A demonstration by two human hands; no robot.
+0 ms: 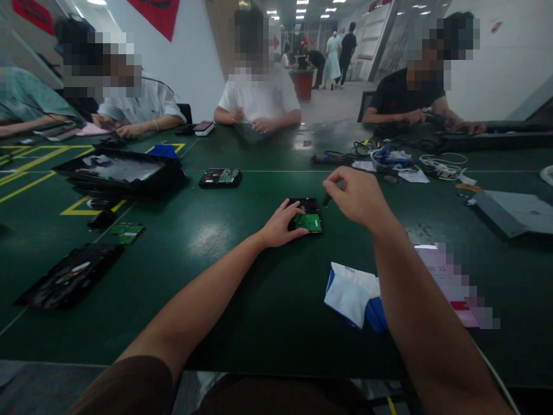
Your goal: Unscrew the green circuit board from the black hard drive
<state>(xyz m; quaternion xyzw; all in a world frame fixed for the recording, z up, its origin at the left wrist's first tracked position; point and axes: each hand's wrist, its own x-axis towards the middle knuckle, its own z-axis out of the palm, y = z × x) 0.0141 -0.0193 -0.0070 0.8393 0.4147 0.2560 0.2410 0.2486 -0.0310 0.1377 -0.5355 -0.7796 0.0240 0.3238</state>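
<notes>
A black hard drive (307,206) with a green circuit board (310,222) facing up lies on the dark green table (242,276). My left hand (281,225) rests on its left edge, fingers pressed against the drive and holding it steady. My right hand (355,195) hovers just above and to the right of the drive, its fingers pinched round a thin dark tool (327,200) whose tip points down near the drive's right edge.
A second hard drive (220,177) lies further back. At left are a black tray stack (121,173), a loose green board (127,230) and a black panel (69,275). A white-blue packet (352,294) lies by my right forearm. Cables (389,157) and three seated people are opposite.
</notes>
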